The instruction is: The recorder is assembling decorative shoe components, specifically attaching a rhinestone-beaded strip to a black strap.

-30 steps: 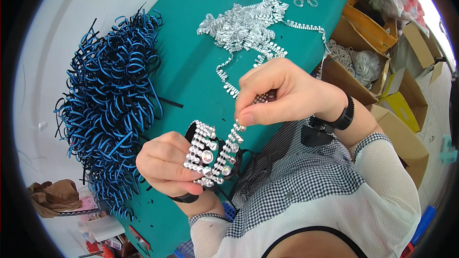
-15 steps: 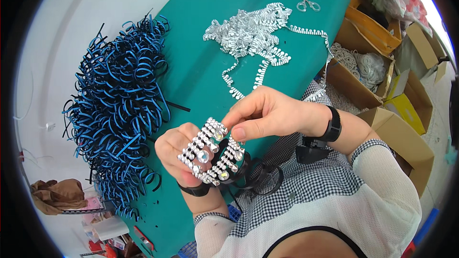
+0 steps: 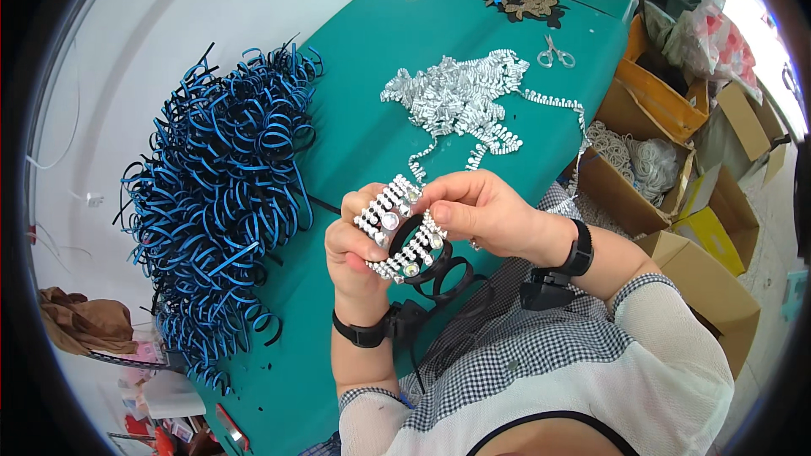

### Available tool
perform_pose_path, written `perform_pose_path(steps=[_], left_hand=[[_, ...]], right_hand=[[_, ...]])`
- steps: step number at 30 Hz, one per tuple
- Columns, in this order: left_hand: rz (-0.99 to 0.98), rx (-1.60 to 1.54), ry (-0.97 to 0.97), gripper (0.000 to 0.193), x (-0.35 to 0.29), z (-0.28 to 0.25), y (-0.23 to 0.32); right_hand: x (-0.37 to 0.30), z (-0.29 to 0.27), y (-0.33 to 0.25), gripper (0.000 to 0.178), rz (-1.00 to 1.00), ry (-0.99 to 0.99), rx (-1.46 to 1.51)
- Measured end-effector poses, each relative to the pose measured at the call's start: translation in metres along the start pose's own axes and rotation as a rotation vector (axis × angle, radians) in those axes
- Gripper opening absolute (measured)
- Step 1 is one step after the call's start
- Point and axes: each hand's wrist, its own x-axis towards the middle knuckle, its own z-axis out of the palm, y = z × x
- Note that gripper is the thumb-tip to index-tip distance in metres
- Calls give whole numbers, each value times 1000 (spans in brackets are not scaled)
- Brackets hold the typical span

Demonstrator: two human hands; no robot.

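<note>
A rhinestone-studded trim [image 3: 390, 219], with rows of small stones on black and larger clear gems along its edge, is bent into a loop between my hands above the green table [image 3: 355, 76]. My left hand [image 3: 353, 241] is closed round the loop's left side, its thumb pressed on the stones. With fingers pinched together, my right hand [image 3: 481, 209] grips the loop's upper right edge; its fingertips partly hide that spot. From the loop a black strip [image 3: 456, 277] curls down toward my lap. Each wrist wears a black strap.
Left of my hands lies a big heap of curled blue-and-black strips [image 3: 220, 194]. Beyond them sit a pile of silvery-white trim [image 3: 460, 89], small scissors [image 3: 555, 52] and brown-and-black appliqués [image 3: 528, 2]. At right stand cardboard boxes [image 3: 642, 194], one holding cord; a red-handled tool [image 3: 231, 428] lies lower left.
Both hands have moved up and slightly right in the picture, still holding the looped trim. My left thumb now presses on the loop's lower left part. The whole view has shifted somewhat.
</note>
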Motion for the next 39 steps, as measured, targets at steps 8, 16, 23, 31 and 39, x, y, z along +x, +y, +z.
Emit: perform_pose_path(steps=[8,16,23,31,39], left_hand=[[-94,-51,47,13,-7,-10,-1],[-18,444,-145,23,8,4,19],[-188,380,69,26,0,24,14],[-179,-74,74,27,-5,11,-12],[-73,859,313,20,0,11,-3]], right_hand=[[-4,0,-21,27,11,-92,-389],[-8,-4,-52,10,9,26,-466],[-10,-3,-53,12,44,9,-603],[-11,4,-54,12,-30,101,-678],[-9,-9,-55,7,-295,230,-1166]])
